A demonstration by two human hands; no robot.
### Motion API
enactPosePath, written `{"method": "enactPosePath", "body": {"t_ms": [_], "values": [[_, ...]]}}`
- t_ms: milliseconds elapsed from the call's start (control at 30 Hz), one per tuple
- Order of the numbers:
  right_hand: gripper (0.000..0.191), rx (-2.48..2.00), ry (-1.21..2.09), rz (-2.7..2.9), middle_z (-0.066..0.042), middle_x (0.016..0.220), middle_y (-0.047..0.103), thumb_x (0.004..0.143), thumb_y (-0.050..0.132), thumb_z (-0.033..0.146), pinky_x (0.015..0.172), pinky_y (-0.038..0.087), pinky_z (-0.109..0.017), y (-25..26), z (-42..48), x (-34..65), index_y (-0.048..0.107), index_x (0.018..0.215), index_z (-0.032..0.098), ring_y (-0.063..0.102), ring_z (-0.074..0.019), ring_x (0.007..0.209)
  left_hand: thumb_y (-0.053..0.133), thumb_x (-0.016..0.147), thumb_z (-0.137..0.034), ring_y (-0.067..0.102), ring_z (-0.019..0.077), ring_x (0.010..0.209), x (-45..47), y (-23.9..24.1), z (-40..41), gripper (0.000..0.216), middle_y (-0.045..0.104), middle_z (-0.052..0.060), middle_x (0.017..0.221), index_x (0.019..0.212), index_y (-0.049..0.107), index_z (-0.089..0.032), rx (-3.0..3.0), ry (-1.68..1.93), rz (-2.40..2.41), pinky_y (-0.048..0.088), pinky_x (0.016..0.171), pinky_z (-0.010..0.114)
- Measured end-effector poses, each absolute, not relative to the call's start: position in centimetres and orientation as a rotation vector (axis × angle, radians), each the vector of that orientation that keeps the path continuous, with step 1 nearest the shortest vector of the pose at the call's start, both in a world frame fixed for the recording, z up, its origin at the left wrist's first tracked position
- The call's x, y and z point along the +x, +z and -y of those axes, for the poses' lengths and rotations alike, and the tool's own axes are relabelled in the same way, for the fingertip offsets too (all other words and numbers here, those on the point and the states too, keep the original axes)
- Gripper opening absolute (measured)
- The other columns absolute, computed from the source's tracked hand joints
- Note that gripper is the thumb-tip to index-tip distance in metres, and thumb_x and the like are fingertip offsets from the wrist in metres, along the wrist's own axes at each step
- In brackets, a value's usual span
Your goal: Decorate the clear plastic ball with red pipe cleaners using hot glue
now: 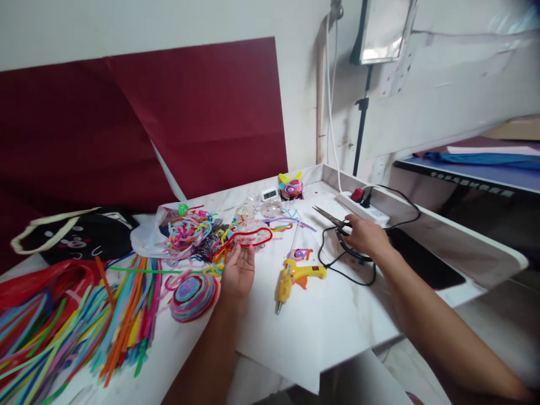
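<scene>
My left hand point(238, 271) is turned palm up over the table, its fingers closed at the near edge of a bent red pipe cleaner point(270, 238). The pipe cleaner curves into a long loop beyond the fingertips. Black-handled scissors point(329, 216) are in my right hand point(366, 235), their blades pointing to the far left and slightly apart. Between the two hands, a yellow glue gun point(287, 281) lies on white paper with its nozzle toward me. A small coiled pipe-cleaner piece point(300, 255) lies just behind it. Left of my left wrist sits a round multicoloured coil point(194, 297).
Bundled coloured pipe cleaners point(126, 315) spread across the left, near a black bag point(80, 236). Tangled scraps point(189, 230) lie behind. A yellow-eared coiled figure point(291, 187) and small digital clock point(269, 194) stand at the back. A power strip point(369, 211), black cable point(323, 247) and black phone-like slab point(426, 261) are right.
</scene>
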State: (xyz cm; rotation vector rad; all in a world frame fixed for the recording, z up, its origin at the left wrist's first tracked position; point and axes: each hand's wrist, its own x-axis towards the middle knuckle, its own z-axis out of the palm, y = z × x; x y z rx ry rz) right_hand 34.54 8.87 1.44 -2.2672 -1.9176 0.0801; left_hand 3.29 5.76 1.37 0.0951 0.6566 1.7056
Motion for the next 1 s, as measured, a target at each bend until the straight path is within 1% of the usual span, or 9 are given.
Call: {"method": "enactPosePath", "body": {"t_ms": [300, 433, 533, 600, 633, 700, 767, 833, 1000], "values": [[0.058, -2.175, 0.205, 1.966, -0.023, 0.106, 0.069, 0.073, 0.065, 0.032, 0.072, 0.047, -0.040, -0.4, -9.1, 34.4, 0.054, 0.127, 0.013, 0.065, -0.0383, 0.100, 0.038, 0.094, -0.002, 0.069, 0.0074, 0.061, 3.1, 1.0, -5.6, 0.035, 0.071, 0.002, 0.067, 0.074, 0.065, -0.012, 0.135, 1.691, -0.631, 0.058, 0.068, 0.020], [0.044, -2.111, 0.283, 1.889, -0.026, 0.106, 0.067, 0.071, 0.068, 0.025, 0.080, 0.046, -0.048, 0.2, -8.4, 34.2, 0.064, 0.112, 0.011, 0.062, -0.0441, 0.105, 0.039, 0.095, -0.002, 0.069, 0.0074, 0.062, 3.2, 1.0, -5.5, 0.034, 0.071, 0.001, 0.067, 0.073, 0.064, -0.012, 0.143, 1.679, -0.617, 0.058, 0.069, 0.021], [0.034, -1.990, 0.369, 1.766, -0.028, 0.118, 0.061, 0.073, 0.066, 0.021, 0.091, 0.040, -0.055, 1.6, -7.6, 32.9, 0.066, 0.106, 0.010, 0.050, -0.0476, 0.120, 0.040, 0.094, -0.002, 0.069, 0.0073, 0.064, 3.3, 1.0, -5.4, 0.033, 0.071, 0.001, 0.067, 0.074, 0.064, -0.013, 0.153, 1.662, -0.608, 0.058, 0.070, 0.021], [0.031, -1.794, 0.549, 1.653, -0.023, 0.125, 0.059, 0.078, 0.064, 0.023, 0.096, 0.039, -0.051, 2.6, -7.2, 31.1, 0.065, 0.107, 0.014, 0.046, -0.0420, 0.127, 0.041, 0.094, -0.002, 0.069, 0.0073, 0.065, 3.4, 1.0, -5.3, 0.032, 0.071, 0.000, 0.068, 0.075, 0.064, -0.013, 0.168, 1.652, -0.603, 0.058, 0.071, 0.021], [0.028, -1.656, 0.721, 1.581, -0.019, 0.122, 0.062, 0.078, 0.065, 0.025, 0.095, 0.042, -0.046, 3.0, -7.0, 29.8, 0.066, 0.104, 0.016, 0.050, -0.0378, 0.123, 0.041, 0.094, -0.002, 0.069, 0.0073, 0.066, 3.4, 1.0, -5.2, 0.031, 0.072, 0.000, 0.070, 0.076, 0.064, -0.013, 0.179, 1.649, -0.602, 0.058, 0.071, 0.021], [0.022, -1.465, 0.976, 1.495, -0.011, 0.108, 0.069, 0.081, 0.065, 0.031, 0.082, 0.050, -0.035, 3.6, -6.6, 27.0, 0.065, 0.100, 0.019, 0.063, -0.0270, 0.105, 0.042, 0.093, -0.002, 0.069, 0.0075, 0.067, 3.5, 0.9, -5.1, 0.030, 0.072, 0.000, 0.071, 0.077, 0.064, -0.014, 0.206, 1.644, -0.602, 0.057, 0.070, 0.021], [0.021, -1.303, 1.250, 1.372, -0.010, 0.100, 0.071, 0.083, 0.064, 0.035, 0.064, 0.052, -0.029, 3.9, -6.4, 24.3, 0.064, 0.096, 0.018, 0.068, -0.0221, 0.088, 0.042, 0.093, -0.003, 0.069, 0.0076, 0.068, 3.7, 0.9, -5.0, 0.029, 0.072, 0.000, 0.074, 0.079, 0.064, -0.014, 0.241, 1.640, -0.601, 0.057, 0.070, 0.021], [0.021, -1.172, 1.465, 1.227, -0.009, 0.090, 0.071, 0.082, 0.064, 0.038, 0.049, 0.047, -0.024, 3.9, -6.3, 22.1, 0.061, 0.088, 0.018, 0.068, -0.0183, 0.073, 0.044, 0.093, -0.003, 0.068, 0.0077, 0.070, 4.0, 0.8, -4.8, 0.026, 0.072, 0.000, 0.076, 0.081, 0.064, -0.015, 0.281, 1.633, -0.601, 0.057, 0.070, 0.021], [0.023, -0.940, 1.719, 0.867, 0.001, 0.062, 0.060, 0.081, 0.069, 0.036, 0.035, 0.030, -0.015, 3.8, -6.8, 19.7, 0.055, 0.079, 0.019, 0.055, -0.0089, 0.048, 0.053, 0.087, -0.002, 0.067, 0.0079, 0.071, 4.7, 0.5, -4.6, 0.019, 0.070, -0.002, 0.079, 0.086, 0.063, -0.018, 0.373, 1.596, -0.610, 0.055, 0.070, 0.022]]}}
